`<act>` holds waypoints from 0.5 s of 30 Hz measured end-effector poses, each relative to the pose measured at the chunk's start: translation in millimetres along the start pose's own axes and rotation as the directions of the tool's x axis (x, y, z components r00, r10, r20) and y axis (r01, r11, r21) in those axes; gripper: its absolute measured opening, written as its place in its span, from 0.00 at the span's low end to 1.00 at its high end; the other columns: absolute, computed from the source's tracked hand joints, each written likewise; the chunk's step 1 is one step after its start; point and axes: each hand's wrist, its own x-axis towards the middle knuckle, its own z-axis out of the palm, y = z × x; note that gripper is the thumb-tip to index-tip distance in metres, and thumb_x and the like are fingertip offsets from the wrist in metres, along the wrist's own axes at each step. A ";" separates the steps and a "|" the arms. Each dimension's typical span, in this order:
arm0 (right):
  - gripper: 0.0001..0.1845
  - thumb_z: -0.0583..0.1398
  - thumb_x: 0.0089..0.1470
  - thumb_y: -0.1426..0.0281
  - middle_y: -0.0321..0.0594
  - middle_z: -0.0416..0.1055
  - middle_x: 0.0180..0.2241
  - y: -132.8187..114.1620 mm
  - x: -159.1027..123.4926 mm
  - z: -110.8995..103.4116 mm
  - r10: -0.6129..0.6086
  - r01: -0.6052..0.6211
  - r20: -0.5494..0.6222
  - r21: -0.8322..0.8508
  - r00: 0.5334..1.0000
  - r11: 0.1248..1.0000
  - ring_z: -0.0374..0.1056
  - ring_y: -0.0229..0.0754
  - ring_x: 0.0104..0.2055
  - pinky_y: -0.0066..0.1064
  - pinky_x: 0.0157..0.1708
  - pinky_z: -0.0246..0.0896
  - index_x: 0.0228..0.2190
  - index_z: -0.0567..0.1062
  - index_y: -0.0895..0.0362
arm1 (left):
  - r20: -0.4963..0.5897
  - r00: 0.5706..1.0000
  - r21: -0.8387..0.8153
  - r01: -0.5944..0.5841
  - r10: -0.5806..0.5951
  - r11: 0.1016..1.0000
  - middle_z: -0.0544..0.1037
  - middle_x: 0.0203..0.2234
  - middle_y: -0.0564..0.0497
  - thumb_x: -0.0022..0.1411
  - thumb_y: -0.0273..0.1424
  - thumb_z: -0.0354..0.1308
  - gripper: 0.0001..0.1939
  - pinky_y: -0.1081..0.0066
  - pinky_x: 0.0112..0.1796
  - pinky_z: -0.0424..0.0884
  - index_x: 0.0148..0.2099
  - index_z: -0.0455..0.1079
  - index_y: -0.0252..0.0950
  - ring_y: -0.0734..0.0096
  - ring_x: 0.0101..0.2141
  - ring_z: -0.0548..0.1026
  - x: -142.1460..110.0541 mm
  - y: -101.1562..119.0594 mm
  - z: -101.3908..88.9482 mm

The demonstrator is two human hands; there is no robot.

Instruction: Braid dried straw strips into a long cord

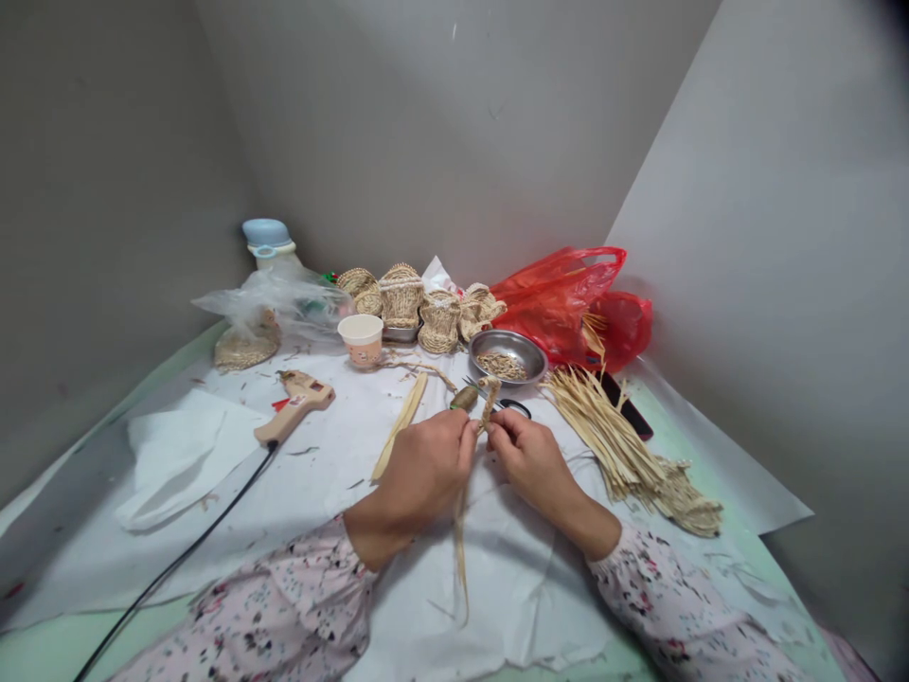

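Observation:
Over the middle of the paper-covered table, my left hand (433, 455) and my right hand (529, 464) meet at a braided straw cord (489, 403). Both are closed, with thumbs and fingertips pinching the cord's lower part. Its short plaited end stands up above my fingers, curled at the tip. Loose straw strands (460, 549) hang below my left hand toward the table. Just behind my hands lie a spool of greenish thread (464, 397) and scissors with a black handle (515, 408), partly hidden. A flat straw strip (401, 426) lies left of my left hand.
A glue gun (296, 409) with a black cord lies left. Behind stand a paper cup (361, 341), several woven straw pieces (401, 296) and a metal bowl (526, 349) of small bits. At right are a straw bundle (603, 436), a phone (629, 407) and red plastic bags (554, 298).

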 end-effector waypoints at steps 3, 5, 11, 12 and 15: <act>0.10 0.52 0.54 0.70 0.35 0.71 0.23 -1.5 -0.2 0.1 0.047 -0.047 0.003 0.062 0.999 0.997 0.65 0.38 0.27 0.27 0.29 0.55 0.25 0.70 0.56 | 0.041 0.998 -0.073 0.040 -0.038 0.997 0.73 0.24 0.49 0.65 0.34 0.40 0.17 0.72 0.27 0.55 0.30 0.66 0.36 0.70 0.25 0.69 -1.2 6.0 0.8; 0.09 0.52 0.54 0.70 0.35 0.71 0.24 -0.7 -0.3 0.6 0.072 -0.070 -0.009 0.112 0.997 0.991 0.65 0.39 0.27 0.28 0.30 0.56 0.26 0.70 0.56 | 0.081 0.996 -0.099 0.049 -0.041 0.994 0.73 0.23 0.49 0.65 0.34 0.40 0.17 0.72 0.27 0.56 0.30 0.66 0.36 0.69 0.25 0.69 -3.5 10.6 2.4; 0.09 0.53 0.53 0.68 0.34 0.69 0.23 2.1 -1.3 3.2 0.107 -0.095 -0.053 0.194 0.993 0.977 0.63 0.39 0.27 0.28 0.29 0.56 0.25 0.70 0.56 | 0.165 0.986 -0.018 0.015 -0.012 1.000 0.76 0.27 0.46 0.63 0.34 0.41 0.16 0.69 0.28 0.60 0.34 0.68 0.36 0.66 0.26 0.72 -10.8 19.7 6.2; 0.09 0.53 0.53 0.67 0.34 0.69 0.23 1.2 -1.6 3.5 0.114 -0.100 -0.053 0.213 0.992 0.972 0.63 0.39 0.26 0.28 0.29 0.56 0.25 0.70 0.56 | 0.176 0.984 0.012 0.013 -0.015 1.000 0.76 0.27 0.45 0.63 0.34 0.41 0.16 0.68 0.29 0.61 0.34 0.69 0.36 0.64 0.27 0.72 -11.3 20.7 6.2; 0.09 0.54 0.53 0.66 0.33 0.68 0.22 -2.6 -2.5 4.7 0.152 -0.133 -0.043 0.300 0.987 0.945 0.61 0.38 0.25 0.28 0.26 0.55 0.26 0.71 0.56 | 0.229 0.973 0.078 0.008 -0.025 0.997 0.77 0.27 0.42 0.63 0.33 0.40 0.16 0.66 0.30 0.63 0.36 0.69 0.34 0.61 0.28 0.74 -11.6 23.7 5.9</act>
